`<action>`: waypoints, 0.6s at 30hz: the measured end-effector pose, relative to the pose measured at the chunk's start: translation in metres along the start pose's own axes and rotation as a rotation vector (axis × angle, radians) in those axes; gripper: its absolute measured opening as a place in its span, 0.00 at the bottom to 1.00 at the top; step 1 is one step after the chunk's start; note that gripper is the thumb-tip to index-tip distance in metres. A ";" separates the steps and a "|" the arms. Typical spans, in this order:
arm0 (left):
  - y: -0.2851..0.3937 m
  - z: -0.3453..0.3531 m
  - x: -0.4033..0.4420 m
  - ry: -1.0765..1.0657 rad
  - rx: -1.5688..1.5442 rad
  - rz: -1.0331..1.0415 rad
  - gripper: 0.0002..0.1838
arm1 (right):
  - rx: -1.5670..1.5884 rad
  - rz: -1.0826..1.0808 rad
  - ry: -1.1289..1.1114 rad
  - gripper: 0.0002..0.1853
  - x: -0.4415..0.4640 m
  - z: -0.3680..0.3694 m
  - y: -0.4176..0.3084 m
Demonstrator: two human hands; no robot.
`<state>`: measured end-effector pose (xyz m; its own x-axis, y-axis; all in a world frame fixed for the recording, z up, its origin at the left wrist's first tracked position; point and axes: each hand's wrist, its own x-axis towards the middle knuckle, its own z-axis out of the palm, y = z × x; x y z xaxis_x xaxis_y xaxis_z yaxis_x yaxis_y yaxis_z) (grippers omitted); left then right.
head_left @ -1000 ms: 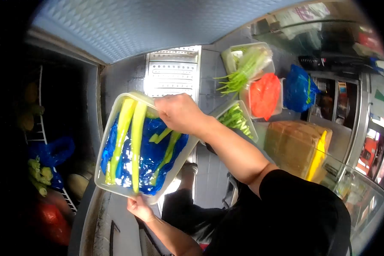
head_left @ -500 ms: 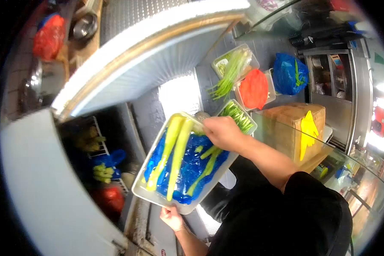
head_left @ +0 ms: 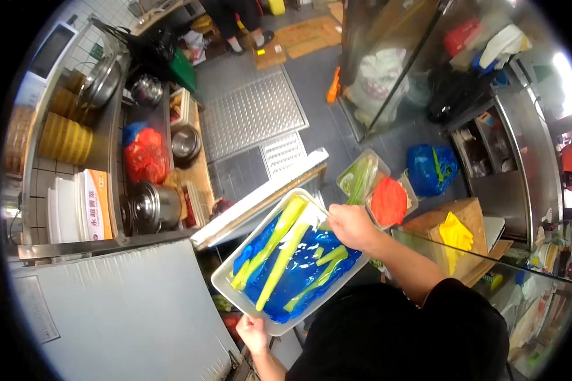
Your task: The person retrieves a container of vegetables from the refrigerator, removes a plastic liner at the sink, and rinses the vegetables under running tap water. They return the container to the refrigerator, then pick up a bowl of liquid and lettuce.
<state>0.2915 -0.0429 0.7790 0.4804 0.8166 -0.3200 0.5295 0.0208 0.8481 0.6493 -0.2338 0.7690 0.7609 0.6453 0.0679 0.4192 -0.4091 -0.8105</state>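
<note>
A white plastic tray (head_left: 278, 328) is tilted between my two hands. Blue plastic film (head_left: 308, 263) lines it, with long pale green stalks (head_left: 279, 267) and shorter pieces on top. My right hand (head_left: 351, 227) is closed on the tray's upper right rim. At the lower left rim, my left hand (head_left: 252, 333) grips with bent fingers, the thumb side against the edge. A refrigerator door (head_left: 260, 200) stands open just beyond the tray.
Shelves with pots (head_left: 152, 206) and a red bag (head_left: 147, 155) line the left. Containers of greens (head_left: 362, 178), a red bag (head_left: 388, 202), a blue bag (head_left: 431, 170) and a cardboard box (head_left: 426, 222) with yellow gloves (head_left: 454, 235) are at right. A person's legs (head_left: 238, 22) show at top.
The tray and both hands have moved right and slightly down in view, away from the dark refrigerator interior. The view has swung to show the shelves and floor; the door appears more edge-on.
</note>
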 end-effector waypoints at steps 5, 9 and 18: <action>0.053 -0.011 0.081 -0.092 0.079 0.066 0.08 | 0.013 0.168 0.096 0.08 0.036 -0.003 -0.009; 0.061 -0.007 0.155 -0.208 -0.016 0.104 0.09 | -0.035 0.208 0.172 0.09 0.065 0.005 -0.013; 0.053 0.004 0.274 -0.274 0.086 0.155 0.08 | -0.046 0.252 0.314 0.14 0.127 0.045 0.010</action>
<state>0.4545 0.1793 0.7348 0.7244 0.6200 -0.3015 0.4867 -0.1502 0.8606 0.7279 -0.1268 0.7438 0.9539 0.2959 0.0509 0.2170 -0.5622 -0.7980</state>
